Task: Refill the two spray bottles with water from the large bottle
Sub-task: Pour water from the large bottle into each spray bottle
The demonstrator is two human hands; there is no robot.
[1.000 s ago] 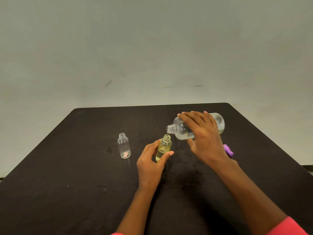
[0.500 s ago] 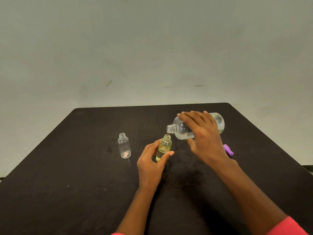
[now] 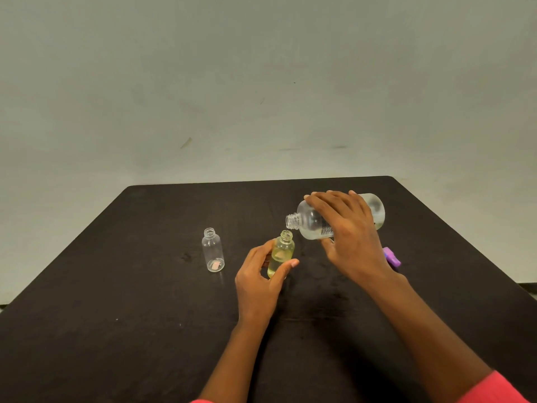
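Observation:
My right hand point(image 3: 351, 237) grips the large clear bottle point(image 3: 312, 221) from above and holds it tipped on its side, its open neck pointing left just above the mouth of a small yellowish bottle point(image 3: 281, 253). That small bottle stands uncapped on the black table point(image 3: 116, 301), part full of liquid, and my left hand point(image 3: 261, 279) holds it between thumb and fingers. A second small clear bottle point(image 3: 213, 250) stands uncapped and apart to the left, with a pinkish patch at its base.
A purple cap piece point(image 3: 391, 256) lies on the table behind my right wrist. The table's far edge runs just behind the large bottle, with a plain pale wall beyond.

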